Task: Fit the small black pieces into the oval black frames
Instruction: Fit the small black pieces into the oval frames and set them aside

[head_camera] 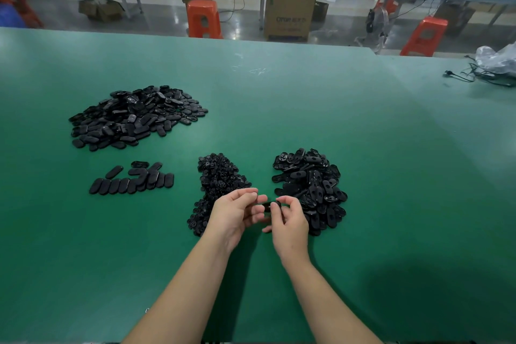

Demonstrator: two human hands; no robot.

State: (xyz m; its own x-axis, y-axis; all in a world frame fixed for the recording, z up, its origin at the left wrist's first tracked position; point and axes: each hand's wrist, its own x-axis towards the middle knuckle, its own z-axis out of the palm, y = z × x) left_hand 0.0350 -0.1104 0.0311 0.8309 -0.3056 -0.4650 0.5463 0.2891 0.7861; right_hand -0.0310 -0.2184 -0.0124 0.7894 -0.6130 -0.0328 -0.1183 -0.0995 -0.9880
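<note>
1. One big green tabletop (335,126) carries pretty much everything here.
2. Three loose piles of black parts sit on it. The biggest pile (136,116) is far left, way too many ovals to count.
3. The pile of oval black frames (310,190) is on the right, just beside the right hand, again too many to count.
4. The heap of small black pieces (219,184) is in the middle, partly hidden behind the left hand.
5. One neat row of ovals (131,183) lies near the left, below the big pile, roughly a dozen, with a few more lying loose on top of it.
6. Two bare hands meet between the middle and right piles. The left hand (237,215) has its fingers curled, thumb and fingertips pinching one end of a single oval frame (267,206).
7. The right hand (289,220) has its grip closed on the other end of that same frame, holding it just above the tabletop. Can't tell if a small piece is in it already.
8. Off the tabletop, three orange stools (202,18) stand on the floor behind it.
</note>
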